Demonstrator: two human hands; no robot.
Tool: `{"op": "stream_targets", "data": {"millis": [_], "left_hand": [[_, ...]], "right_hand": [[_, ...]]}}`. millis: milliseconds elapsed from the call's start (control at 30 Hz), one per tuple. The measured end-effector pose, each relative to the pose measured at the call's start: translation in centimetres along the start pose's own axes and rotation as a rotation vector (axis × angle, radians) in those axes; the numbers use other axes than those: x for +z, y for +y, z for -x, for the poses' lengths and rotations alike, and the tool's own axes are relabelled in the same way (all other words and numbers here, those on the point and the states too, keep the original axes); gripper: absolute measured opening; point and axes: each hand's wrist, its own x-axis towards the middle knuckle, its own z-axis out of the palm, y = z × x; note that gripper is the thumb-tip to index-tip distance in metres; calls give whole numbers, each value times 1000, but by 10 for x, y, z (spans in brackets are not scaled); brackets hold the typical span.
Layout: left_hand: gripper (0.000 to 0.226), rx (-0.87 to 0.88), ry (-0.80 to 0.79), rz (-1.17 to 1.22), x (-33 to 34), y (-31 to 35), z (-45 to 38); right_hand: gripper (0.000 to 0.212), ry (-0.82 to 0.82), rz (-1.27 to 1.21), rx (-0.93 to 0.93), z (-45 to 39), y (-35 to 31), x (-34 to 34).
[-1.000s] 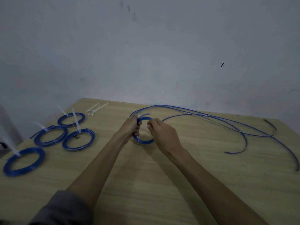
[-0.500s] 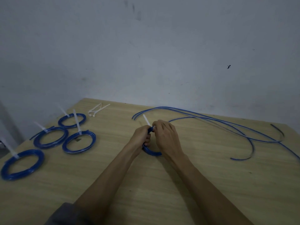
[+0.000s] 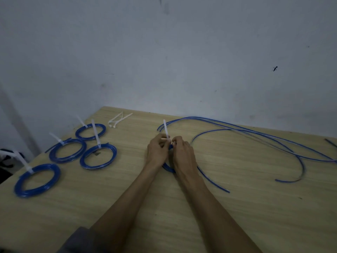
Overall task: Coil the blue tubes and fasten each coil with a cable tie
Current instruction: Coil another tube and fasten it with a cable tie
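While both our hands meet over the small coil of thin blue plastic tube (image 3: 168,168) near the middle of the pale wooden table (image 3: 164,216), the relation that matters is how the white nylon cable tie (image 3: 165,129) lies from our grip. Its free tail rises out of the pinch toward 12 o'clock, leaning a touch to 11, so its long axis runs almost straight away from us. Our left hand (image 3: 157,149) sits at 9 o'clock of the tie, fingers curled and pinching at its base; our right hand (image 3: 182,152) sits at 3 o'clock, fingers curled on the tie where it wraps the coil. We cannot tell whether the tail is already through the head, since the fingers hide it. We judge the left hand is nearer the tail, so the tightening pull would likely go along that 12 o'clock line.

Most of the coil is hidden under the hands; only a dark blue arc shows at 6 o'clock of the grip, and one loose end (image 3: 215,181) trails off to 4 o'clock. Four finished blue coils (image 3: 98,156) with upright white ties lie at 9 o'clock, spare white ties (image 3: 118,119) at 11 o'clock, and long uncoiled blue tubes (image 3: 255,136) sweep off to 2 o'clock.
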Motion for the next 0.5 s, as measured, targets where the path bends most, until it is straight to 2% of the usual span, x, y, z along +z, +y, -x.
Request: {"op": "stream_targets", "data": {"millis": [67,167,333,500], "left_hand": [[9,90,54,65,-4,2,-2],[15,150,0,138,-11,5,-7],[16,275,-169,-225,-26,-8,-17],[20,413,-220,-350,-34,-6,-15]], "right_hand": [[8,-22,27,2,1,1,2],[11,-57,32,-2,3,1,1],[14,-51,41,-16,4,0,-6],[14,-48,10,11,6,-1,-8]]}}
